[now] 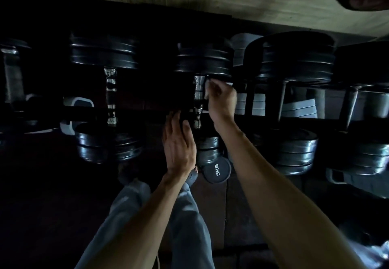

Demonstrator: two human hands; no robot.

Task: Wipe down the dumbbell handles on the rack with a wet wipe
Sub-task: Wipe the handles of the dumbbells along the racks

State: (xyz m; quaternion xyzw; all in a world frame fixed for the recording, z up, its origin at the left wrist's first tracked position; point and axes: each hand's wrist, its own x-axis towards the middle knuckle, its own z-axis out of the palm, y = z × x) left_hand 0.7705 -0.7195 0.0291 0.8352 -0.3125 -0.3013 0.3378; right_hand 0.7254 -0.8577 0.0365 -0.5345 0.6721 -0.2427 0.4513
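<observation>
While the right hand (221, 98) curls around a white wet wipe (207, 89) pressed to the far end of a chrome dumbbell handle (198, 100) at frame centre, the left hand (179, 144) lies flat with fingers straight, resting near the handle's near end. Both forearms reach up from the bottom edge, the right one stretched further. Most of the wipe is hidden by the fingers, and the rack (250, 98) fades into darkness.
</observation>
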